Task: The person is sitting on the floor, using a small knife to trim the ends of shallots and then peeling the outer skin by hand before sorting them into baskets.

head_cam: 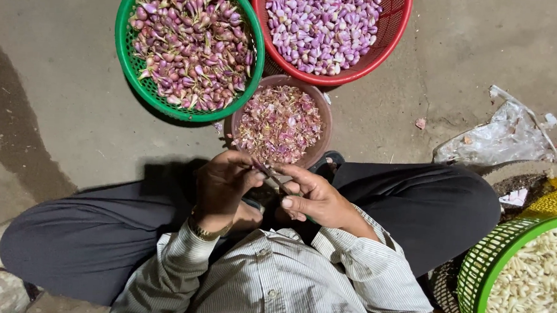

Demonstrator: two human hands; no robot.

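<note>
Clove (258,169), small, purple-skinned: pinched at the fingertips of the left hand (224,185), above the lap and just below the brown bowl (325,124) of loose skins; mostly hidden by the fingers.
Left hand: closed around the clove.
Right hand (314,199): closed on a thin dark blade (272,178), whose tip lies against the clove.
Step in hand, as judged: skinning or trimming a single clove over the bowl.
Next move calls for: a shallow, controlled stroke of the blade away from the left fingertips, so the skin falls into the bowl and not onto the trousers.
Nearby on the concrete floor (55,103): green basket (123,49) of unskinned purple cloves; red basket (393,36) of cleaner, paler cloves; second green basket (474,271) of white cloves, at the right knee.
</note>
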